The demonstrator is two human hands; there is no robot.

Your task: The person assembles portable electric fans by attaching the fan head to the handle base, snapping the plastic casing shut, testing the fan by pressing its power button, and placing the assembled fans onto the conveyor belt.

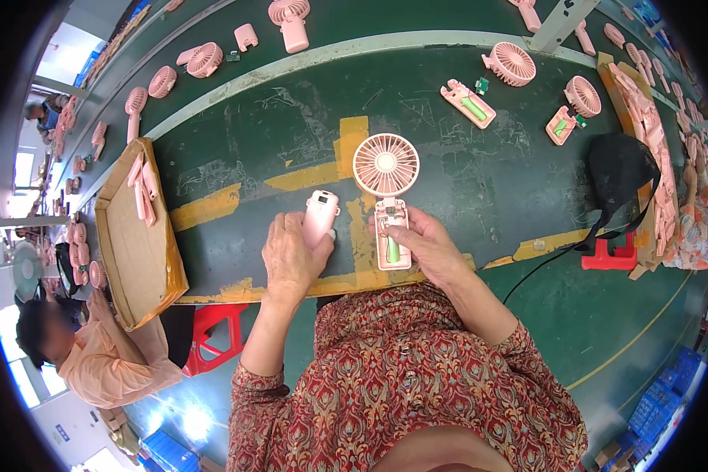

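In my left hand (291, 250) is a pink handle cover (319, 219), gripped along its sides and held upright above the table's near edge. My right hand (426, 242) is closed on the handle of a pink handheld fan (385, 165) just to the right of it. That handle lies open toward me, showing a small circuit board (391, 210), thin wires and a green battery cell (393, 250). The right thumb rests on the wiring inside; the other fingers are partly hidden behind the handle. Cover and fan are apart.
A cardboard tray (138, 303) with pink handle covers (143, 189) stands on the left. Open fan assemblies (470, 105) lie at the far right, near a black bag (617, 177) and a cardboard box of pink parts (645, 130). A person (94, 346) sits at left.
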